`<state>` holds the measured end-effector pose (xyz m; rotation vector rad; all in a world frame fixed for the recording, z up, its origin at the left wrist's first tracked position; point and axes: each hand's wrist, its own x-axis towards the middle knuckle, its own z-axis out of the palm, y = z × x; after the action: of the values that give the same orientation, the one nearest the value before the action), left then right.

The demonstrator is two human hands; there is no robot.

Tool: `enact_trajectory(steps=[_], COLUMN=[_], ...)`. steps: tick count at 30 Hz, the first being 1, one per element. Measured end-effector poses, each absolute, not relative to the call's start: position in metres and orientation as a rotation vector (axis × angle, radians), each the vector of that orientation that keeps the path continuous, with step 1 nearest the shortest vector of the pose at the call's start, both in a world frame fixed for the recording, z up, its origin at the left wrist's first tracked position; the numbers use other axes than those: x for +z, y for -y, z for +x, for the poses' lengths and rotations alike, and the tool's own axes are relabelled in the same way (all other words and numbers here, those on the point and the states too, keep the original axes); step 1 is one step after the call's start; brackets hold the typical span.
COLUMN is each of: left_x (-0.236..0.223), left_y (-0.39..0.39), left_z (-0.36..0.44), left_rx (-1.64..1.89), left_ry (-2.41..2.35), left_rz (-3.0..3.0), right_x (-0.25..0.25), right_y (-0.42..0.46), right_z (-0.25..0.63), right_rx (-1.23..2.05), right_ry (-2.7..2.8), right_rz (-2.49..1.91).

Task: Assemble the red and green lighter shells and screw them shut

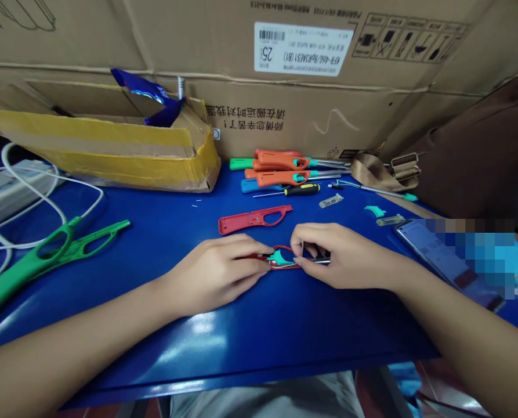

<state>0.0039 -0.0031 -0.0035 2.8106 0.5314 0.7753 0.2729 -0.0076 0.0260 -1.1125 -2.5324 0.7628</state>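
Both hands are at a red lighter half-shell (287,249) low over the blue table. Its handle end lies under the fingers of my left hand (224,270), which pinch it together with the parts inside. A teal trigger (280,259) sits in the shell beside a thin wire. My right hand (341,255) is closed at the nozzle end, thumb and forefinger together, with a metal tube (323,260) showing beneath the fingers. The matching red half-shell (253,220) lies just beyond, its hollow side up.
Several assembled lighters (280,177) and a screwdriver (302,190) lie at the back. Green shells (50,255) and white cables (45,200) are left, below a taped carton (154,151). A clear fuel tank (330,201), loose trigger (375,211) and phone (441,255) are right.
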Motion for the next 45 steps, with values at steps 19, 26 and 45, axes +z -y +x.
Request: enact_trajectory(steps=[19, 26, 45], left_x=[-0.002, -0.006, -0.007], left_y=[0.006, 0.005, 0.003], left_z=[0.007, 0.007, 0.008], left_rx=[0.747, 0.826, 0.806], left_ry=[-0.565, -0.554, -0.657], left_rz=[2.715, 2.678, 2.666], right_x=[0.023, 0.022, 0.015], right_y=[0.006, 0.006, -0.01], right_z=[0.27, 0.271, 0.282], right_rx=[0.777, 0.78, 0.367], right_ry=[2.528, 2.527, 2.322], right_rz=[-1.073, -1.069, -1.288])
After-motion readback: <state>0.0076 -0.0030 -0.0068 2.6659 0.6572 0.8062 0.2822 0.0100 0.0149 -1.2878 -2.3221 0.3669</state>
